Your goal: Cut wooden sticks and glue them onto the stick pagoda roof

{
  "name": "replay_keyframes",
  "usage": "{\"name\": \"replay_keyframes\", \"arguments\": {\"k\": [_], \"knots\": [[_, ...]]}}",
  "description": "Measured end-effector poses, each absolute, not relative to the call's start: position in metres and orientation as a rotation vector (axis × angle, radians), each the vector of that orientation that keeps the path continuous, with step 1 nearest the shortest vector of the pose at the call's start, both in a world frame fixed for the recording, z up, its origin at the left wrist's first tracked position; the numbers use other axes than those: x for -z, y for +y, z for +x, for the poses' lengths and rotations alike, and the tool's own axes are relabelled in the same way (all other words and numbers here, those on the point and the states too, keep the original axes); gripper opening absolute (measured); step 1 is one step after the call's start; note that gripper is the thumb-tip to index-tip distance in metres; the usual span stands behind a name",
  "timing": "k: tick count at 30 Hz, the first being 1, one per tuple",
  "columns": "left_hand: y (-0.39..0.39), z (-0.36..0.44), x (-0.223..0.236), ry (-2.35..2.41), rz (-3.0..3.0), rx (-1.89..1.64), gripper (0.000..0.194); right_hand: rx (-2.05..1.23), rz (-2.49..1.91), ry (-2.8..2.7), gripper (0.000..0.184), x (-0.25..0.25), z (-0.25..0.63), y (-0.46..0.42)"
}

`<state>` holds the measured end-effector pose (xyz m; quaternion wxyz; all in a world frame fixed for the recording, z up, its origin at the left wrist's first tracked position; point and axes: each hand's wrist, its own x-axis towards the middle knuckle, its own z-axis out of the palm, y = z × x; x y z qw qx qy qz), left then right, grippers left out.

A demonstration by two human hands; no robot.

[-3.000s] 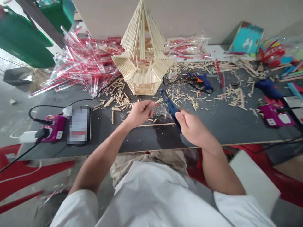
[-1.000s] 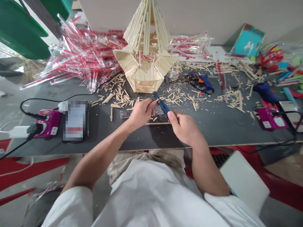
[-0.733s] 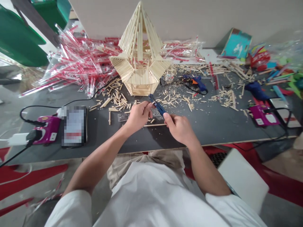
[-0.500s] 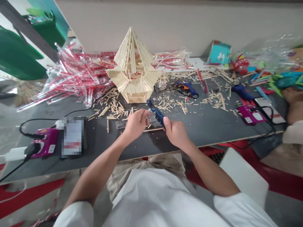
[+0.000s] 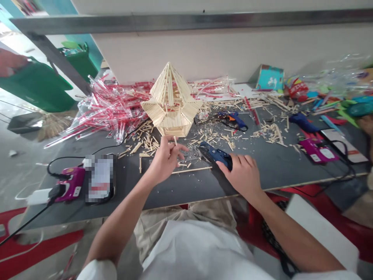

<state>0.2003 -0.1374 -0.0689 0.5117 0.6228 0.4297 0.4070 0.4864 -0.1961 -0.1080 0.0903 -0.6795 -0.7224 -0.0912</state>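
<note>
My left hand (image 5: 166, 159) is closed, pinching a short wooden stick (image 5: 175, 141) that pokes up between the fingertips. It hovers just in front of a pagoda-like stick model (image 5: 171, 112), which stands upright with a pointed roof and flared eaves. Wrapped round a dark blue hand cutter (image 5: 217, 154), my right hand (image 5: 243, 175) holds it low over the table, jaws toward the left. Whether the cutter rests on the tabletop I cannot tell. One long thin stick (image 5: 192, 170) lies between the two hands, near a small clear plastic piece.
Cut stick bits (image 5: 145, 142) litter the dark table (image 5: 175, 190). Red-and-clear wrappers (image 5: 113, 109) pile up behind. A blue glue gun (image 5: 233, 116) and another blue tool (image 5: 304, 122) lie to the right. Purple power strips (image 5: 71, 182) with cables and a phone (image 5: 100, 179) sit near the edge.
My right hand has moved right and down with the cutter, away from my left hand. The short stick now shows in my left fingers. The camera view has tilted up.
</note>
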Motion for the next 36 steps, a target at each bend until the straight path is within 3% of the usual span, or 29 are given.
{"name": "replay_keyframes", "arguments": {"k": [6, 10, 15, 18, 21, 30, 36], "knots": [[-0.125, 0.175, 0.013, 1.123, 1.627, -1.038, 0.026, 0.258, -2.021, -2.146, 0.072, 0.128, 0.492, -0.186], [-0.112, 0.15, -0.043, 1.043, 1.737, -0.974, 0.039, 0.136, -1.946, -2.169, 0.084, 0.123, 0.492, -0.174], [-0.098, 0.139, -0.089, 1.134, 1.912, -1.075, 0.039, -0.12, -1.553, -2.198, 0.058, 0.059, 0.471, -0.139], [-0.079, 0.144, -0.081, 1.151, 1.915, -1.073, 0.042, -0.111, -1.329, -2.168, 0.041, 0.014, 0.449, -0.105], [-0.054, 0.147, -0.061, 1.148, 1.979, -0.948, 0.043, -0.088, -1.247, -2.108, 0.037, -0.009, 0.422, -0.066], [-0.031, 0.129, -0.043, 1.237, 2.001, -0.887, 0.043, -0.233, -1.188, -1.888, 0.028, 0.003, 0.38, -0.009], [-0.029, 0.13, -0.039, 1.303, 2.068, -0.936, 0.042, -0.101, -1.2, -1.895, 0.024, 0.007, 0.394, 0.003]]}}
